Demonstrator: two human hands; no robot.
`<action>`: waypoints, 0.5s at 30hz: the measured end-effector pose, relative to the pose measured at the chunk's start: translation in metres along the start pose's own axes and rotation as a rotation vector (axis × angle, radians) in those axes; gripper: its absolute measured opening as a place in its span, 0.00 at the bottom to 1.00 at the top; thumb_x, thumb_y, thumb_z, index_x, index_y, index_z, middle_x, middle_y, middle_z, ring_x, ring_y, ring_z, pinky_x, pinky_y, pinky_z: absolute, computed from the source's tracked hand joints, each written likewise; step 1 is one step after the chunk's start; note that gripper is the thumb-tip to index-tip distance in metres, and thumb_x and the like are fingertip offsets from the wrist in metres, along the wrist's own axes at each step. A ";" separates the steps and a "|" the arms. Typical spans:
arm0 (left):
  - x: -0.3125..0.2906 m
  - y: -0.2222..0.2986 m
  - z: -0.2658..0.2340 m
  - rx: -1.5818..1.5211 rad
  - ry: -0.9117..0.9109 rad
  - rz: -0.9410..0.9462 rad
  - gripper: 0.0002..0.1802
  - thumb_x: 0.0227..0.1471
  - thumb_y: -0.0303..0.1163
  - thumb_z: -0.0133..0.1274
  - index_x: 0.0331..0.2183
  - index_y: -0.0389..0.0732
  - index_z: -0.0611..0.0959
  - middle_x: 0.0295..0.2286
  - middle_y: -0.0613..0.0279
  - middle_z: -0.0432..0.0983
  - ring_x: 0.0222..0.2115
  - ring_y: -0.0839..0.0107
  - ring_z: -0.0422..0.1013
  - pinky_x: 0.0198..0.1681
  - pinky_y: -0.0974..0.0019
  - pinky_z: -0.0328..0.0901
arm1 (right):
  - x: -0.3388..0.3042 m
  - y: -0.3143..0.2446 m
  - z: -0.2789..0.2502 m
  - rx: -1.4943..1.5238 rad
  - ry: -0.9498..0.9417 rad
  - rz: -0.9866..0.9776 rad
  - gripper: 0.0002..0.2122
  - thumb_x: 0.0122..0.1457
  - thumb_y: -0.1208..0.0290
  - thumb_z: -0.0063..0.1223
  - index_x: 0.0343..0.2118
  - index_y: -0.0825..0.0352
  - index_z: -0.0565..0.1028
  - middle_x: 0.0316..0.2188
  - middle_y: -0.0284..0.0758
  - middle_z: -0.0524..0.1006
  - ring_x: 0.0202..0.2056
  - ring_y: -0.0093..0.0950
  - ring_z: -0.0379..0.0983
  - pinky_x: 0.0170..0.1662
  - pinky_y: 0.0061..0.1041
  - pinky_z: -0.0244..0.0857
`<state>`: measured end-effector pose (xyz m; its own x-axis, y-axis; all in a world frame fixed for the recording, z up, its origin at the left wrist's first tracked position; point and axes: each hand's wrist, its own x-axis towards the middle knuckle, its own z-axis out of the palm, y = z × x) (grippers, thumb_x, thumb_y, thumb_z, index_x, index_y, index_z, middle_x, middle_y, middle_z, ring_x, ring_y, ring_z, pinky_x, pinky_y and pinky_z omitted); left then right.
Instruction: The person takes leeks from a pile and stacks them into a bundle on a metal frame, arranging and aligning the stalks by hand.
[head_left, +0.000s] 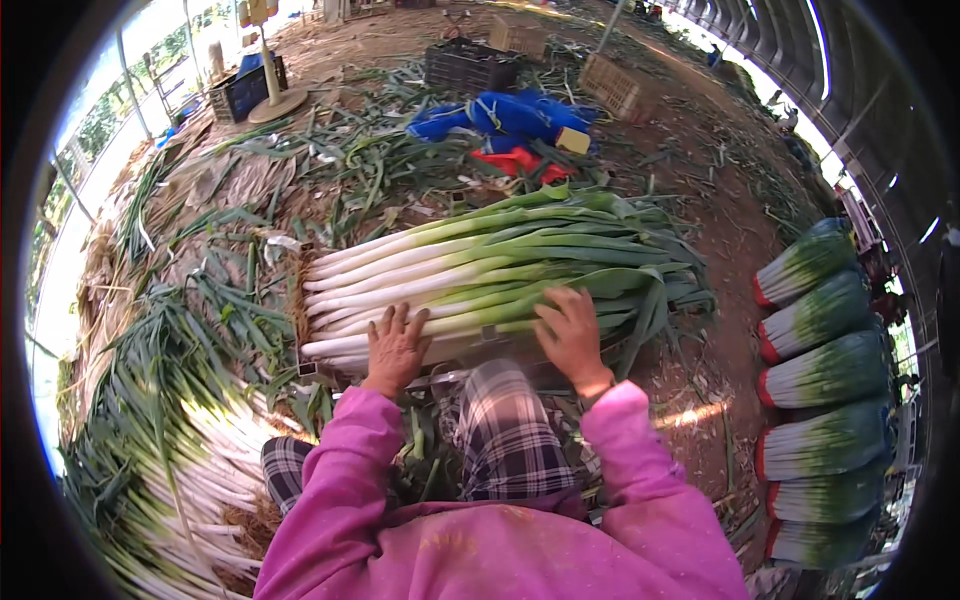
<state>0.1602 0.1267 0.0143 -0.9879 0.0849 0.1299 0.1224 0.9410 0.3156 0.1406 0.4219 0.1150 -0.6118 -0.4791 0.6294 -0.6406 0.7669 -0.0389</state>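
Note:
A thick row of long green onions [440,262] lies crosswise in front of me, white shanks and roots to the left, green leaves to the right. They rest in a low metal frame [308,368], mostly hidden beneath them. My left hand [396,350] lies with fingers spread on the near white shanks. Farther right, my right hand [570,335] rests with fingers apart on the near green leaves. Neither hand is closed round a stalk.
Loose green onions [215,470] are heaped at my left. Bagged bundles [825,385] with red ends line the right side. Beyond the frame lie blue netting [500,115], a red cloth [520,162], a black crate [470,66] and a tan crate [610,85]. Leaf scraps litter the soil.

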 end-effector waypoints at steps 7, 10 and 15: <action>0.002 0.003 -0.005 0.011 0.013 0.016 0.28 0.52 0.47 0.49 0.55 0.58 0.66 0.57 0.51 0.55 0.59 0.48 0.49 0.57 0.37 0.45 | -0.014 0.104 -0.063 -0.095 0.020 0.942 0.25 0.54 0.45 0.48 0.37 0.67 0.72 0.31 0.50 0.76 0.37 0.50 0.73 0.39 0.42 0.65; 0.002 0.004 -0.002 0.014 0.017 0.017 0.29 0.52 0.47 0.49 0.55 0.57 0.66 0.57 0.51 0.54 0.59 0.47 0.49 0.57 0.36 0.46 | 0.012 0.161 -0.094 -0.311 -0.146 1.026 0.34 0.53 0.36 0.40 0.44 0.68 0.73 0.34 0.54 0.76 0.41 0.50 0.72 0.43 0.44 0.64; 0.002 0.003 0.002 0.025 0.017 0.016 0.30 0.51 0.47 0.51 0.56 0.58 0.65 0.58 0.51 0.53 0.58 0.46 0.49 0.56 0.35 0.47 | 0.009 0.243 -0.097 -0.292 -0.437 1.128 0.36 0.51 0.34 0.40 0.41 0.70 0.76 0.39 0.56 0.74 0.47 0.51 0.68 0.48 0.43 0.61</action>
<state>0.1581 0.1306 0.0133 -0.9840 0.0951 0.1508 0.1360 0.9473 0.2899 0.0238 0.6453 0.1864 -0.8921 0.4498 0.0438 0.4356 0.8817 -0.1811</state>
